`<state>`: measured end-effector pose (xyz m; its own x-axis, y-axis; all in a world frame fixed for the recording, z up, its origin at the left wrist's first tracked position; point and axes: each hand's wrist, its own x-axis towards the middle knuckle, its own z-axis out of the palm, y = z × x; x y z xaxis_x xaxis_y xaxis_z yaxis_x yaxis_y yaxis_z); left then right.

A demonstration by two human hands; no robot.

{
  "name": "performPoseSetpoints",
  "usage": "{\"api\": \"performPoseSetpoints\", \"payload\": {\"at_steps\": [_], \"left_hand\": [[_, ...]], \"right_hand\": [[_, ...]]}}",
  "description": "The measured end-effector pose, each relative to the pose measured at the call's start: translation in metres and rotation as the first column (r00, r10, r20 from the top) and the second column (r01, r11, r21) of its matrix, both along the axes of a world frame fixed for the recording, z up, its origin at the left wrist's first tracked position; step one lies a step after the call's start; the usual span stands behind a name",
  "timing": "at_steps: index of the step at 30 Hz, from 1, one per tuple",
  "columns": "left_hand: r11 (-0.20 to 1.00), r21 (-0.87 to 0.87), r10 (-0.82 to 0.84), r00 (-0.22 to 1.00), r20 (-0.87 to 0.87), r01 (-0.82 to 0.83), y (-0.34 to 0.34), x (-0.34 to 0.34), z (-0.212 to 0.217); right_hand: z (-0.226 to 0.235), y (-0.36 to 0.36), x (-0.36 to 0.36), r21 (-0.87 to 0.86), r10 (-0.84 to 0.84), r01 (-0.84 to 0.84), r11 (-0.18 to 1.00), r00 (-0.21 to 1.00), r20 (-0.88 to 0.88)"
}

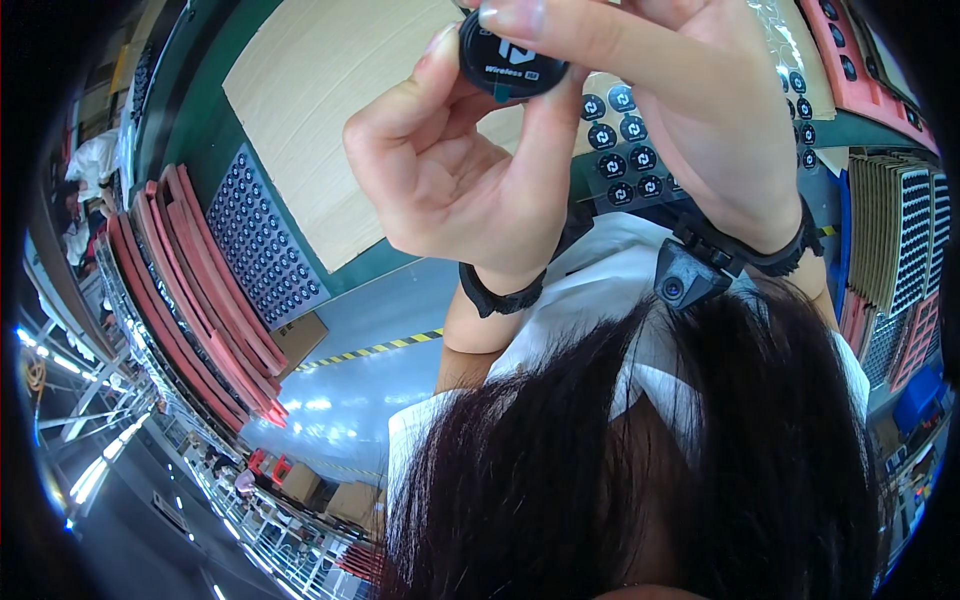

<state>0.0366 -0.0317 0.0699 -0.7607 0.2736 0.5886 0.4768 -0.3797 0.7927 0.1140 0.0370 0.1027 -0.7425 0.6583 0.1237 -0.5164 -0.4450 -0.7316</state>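
Note:
Close to the top edge, a black round disc (pixel 507 62) with white print and a small teal tab at its lower rim is held between both hands. My left hand (pixel 460 180) pinches its sides between thumb and fingers. My right hand (pixel 690 110) has a fingertip pressed on the disc's upper face; its other fingers are partly cut off by the frame. Beneath the right hand lies a clear sheet of round black stickers (pixel 625 150), partly covered by that hand. A tan board (pixel 310 110) spreads over the green table behind the left hand.
On the left, a sheet of many small round discs (pixel 262 235) lies beside stacked pink trays (pixel 190 290). A pink tray (pixel 850 50) holding black discs sits at the upper right. Stacked cardboard-like trays (pixel 890 230) stand at the right. Black bands circle both wrists, one bearing a small camera (pixel 690 275).

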Motion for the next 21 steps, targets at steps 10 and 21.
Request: {"api": "performPoseSetpoints", "payload": {"at_steps": [10,21], "left_hand": [[0.990,-0.061,-0.140,0.961,-0.240,0.129,-0.014,0.002,-0.002],[0.883,-0.463,-0.383,0.686,-0.619,0.075,-0.040,-0.048,0.115]], "right_hand": [[-0.013,-0.009,0.003,0.315,-0.174,0.154,0.937,0.984,0.038],[-0.031,0.076,0.076,0.463,-0.318,0.014,0.886,0.745,0.587]]}}
